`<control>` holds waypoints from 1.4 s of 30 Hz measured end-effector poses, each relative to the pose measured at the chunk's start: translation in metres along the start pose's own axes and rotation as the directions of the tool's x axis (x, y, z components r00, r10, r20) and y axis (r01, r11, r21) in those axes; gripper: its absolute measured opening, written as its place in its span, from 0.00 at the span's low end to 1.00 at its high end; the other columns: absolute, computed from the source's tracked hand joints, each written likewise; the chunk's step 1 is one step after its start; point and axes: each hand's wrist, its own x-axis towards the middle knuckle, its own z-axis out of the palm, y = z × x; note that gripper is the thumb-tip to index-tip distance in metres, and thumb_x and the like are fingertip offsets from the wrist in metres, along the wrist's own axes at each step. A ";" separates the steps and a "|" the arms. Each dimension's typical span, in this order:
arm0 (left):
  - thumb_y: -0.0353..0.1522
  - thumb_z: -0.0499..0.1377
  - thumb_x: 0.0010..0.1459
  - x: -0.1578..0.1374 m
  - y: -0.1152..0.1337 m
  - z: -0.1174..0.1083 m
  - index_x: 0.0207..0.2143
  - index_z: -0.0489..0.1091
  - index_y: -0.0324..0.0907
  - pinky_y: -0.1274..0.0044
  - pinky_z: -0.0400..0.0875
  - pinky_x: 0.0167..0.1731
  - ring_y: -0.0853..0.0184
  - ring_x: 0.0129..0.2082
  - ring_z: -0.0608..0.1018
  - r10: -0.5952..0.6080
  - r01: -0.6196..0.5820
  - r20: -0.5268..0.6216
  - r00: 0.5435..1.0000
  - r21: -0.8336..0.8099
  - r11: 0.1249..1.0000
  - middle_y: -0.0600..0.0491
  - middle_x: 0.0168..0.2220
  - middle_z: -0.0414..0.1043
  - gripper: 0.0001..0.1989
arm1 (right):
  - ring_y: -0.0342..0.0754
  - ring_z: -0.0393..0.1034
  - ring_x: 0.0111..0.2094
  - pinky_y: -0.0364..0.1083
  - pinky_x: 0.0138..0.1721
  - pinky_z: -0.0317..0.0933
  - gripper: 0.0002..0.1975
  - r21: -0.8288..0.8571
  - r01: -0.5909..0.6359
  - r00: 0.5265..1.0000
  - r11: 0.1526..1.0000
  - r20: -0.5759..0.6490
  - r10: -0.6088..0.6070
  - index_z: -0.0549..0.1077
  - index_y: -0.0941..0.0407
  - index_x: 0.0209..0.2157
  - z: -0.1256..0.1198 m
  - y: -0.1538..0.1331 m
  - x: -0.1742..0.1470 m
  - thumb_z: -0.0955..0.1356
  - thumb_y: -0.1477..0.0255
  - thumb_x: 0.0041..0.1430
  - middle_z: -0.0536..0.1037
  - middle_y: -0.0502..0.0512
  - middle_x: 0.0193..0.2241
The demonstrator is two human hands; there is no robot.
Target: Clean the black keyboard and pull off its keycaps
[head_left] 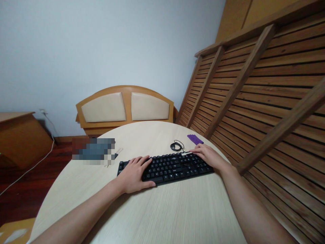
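Both hands on the keyboard, but the right one's tool is hard to read from my seat.
So on my feed the black keyboard (175,167) sits mid-bench (162,213), its left end partly hidden under the left hand (134,174), which lies across it with fingers spread, thumb at the near edge. The right hand (207,156) covers the far right corner, fingertips pinched on a slim pale tool (186,154); too small for me to tell what it is. A coiled black cable (173,148) is just beyond, a purple cloth-like item (195,139) near the right hand. Whatever's on the left is lost in a pixelated patch (93,149), and both forearms get cut off at the bottom.
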 end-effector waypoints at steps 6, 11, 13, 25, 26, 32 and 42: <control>0.63 0.52 0.52 0.000 -0.001 0.001 0.66 0.55 0.44 0.55 0.59 0.59 0.45 0.61 0.64 0.005 -0.005 -0.006 1.000 -0.001 1.000 0.42 0.66 0.56 0.47 | 0.53 0.70 0.43 0.49 0.46 0.63 0.16 0.033 -0.010 1.000 0.999 0.000 0.010 0.79 0.52 0.48 -0.003 0.003 -0.004 0.62 0.69 0.66 0.76 0.58 0.39; 0.63 0.52 0.52 0.000 -0.001 0.001 0.66 0.56 0.44 0.56 0.59 0.58 0.45 0.61 0.64 0.006 -0.006 -0.003 1.000 -0.002 1.000 0.43 0.66 0.56 0.47 | 0.52 0.69 0.42 0.50 0.46 0.62 0.16 0.023 -0.003 1.000 1.000 -0.007 0.003 0.78 0.51 0.48 0.004 -0.001 0.000 0.62 0.69 0.66 0.76 0.58 0.39; 0.63 0.52 0.52 0.000 -0.001 0.000 0.66 0.56 0.44 0.56 0.59 0.58 0.46 0.61 0.64 0.005 -0.005 -0.003 1.000 -0.002 1.000 0.43 0.66 0.56 0.47 | 0.52 0.69 0.43 0.50 0.46 0.62 0.15 0.026 0.024 1.000 0.999 -0.012 -0.023 0.79 0.51 0.48 0.007 -0.004 0.002 0.62 0.70 0.66 0.76 0.57 0.40; 0.63 0.52 0.52 0.000 -0.001 0.000 0.66 0.55 0.43 0.56 0.59 0.59 0.46 0.61 0.64 0.007 -0.008 0.005 1.000 0.016 1.000 0.43 0.66 0.56 0.47 | 0.52 0.70 0.42 0.49 0.46 0.63 0.16 0.012 -0.026 0.999 1.000 -0.037 0.027 0.79 0.54 0.46 -0.002 0.011 -0.006 0.62 0.68 0.66 0.75 0.58 0.40; 0.63 0.52 0.52 0.000 -0.001 0.000 0.66 0.55 0.43 0.56 0.59 0.59 0.46 0.61 0.64 0.006 -0.006 0.010 1.000 0.019 1.000 0.43 0.66 0.56 0.48 | 0.52 0.70 0.42 0.49 0.46 0.63 0.16 0.021 -0.027 0.999 0.999 -0.043 0.028 0.80 0.54 0.46 -0.001 0.013 -0.007 0.62 0.67 0.66 0.75 0.59 0.40; 0.64 0.51 0.52 0.001 0.002 -0.002 0.65 0.56 0.41 0.56 0.59 0.59 0.46 0.61 0.64 -0.003 0.003 0.022 1.000 0.023 1.000 0.41 0.66 0.57 0.49 | 0.53 0.70 0.43 0.49 0.47 0.63 0.17 0.042 -0.029 0.998 0.999 -0.053 0.031 0.80 0.53 0.46 0.004 0.025 -0.007 0.62 0.66 0.66 0.76 0.59 0.41; 0.63 0.52 0.52 0.000 -0.001 0.001 0.65 0.56 0.43 0.56 0.59 0.59 0.46 0.61 0.65 0.008 -0.008 -0.004 1.000 0.010 1.000 0.43 0.66 0.57 0.48 | 0.53 0.70 0.43 0.49 0.46 0.63 0.17 -0.020 -0.036 0.998 0.999 -0.052 0.035 0.78 0.52 0.50 0.004 -0.003 0.001 0.62 0.68 0.66 0.76 0.58 0.40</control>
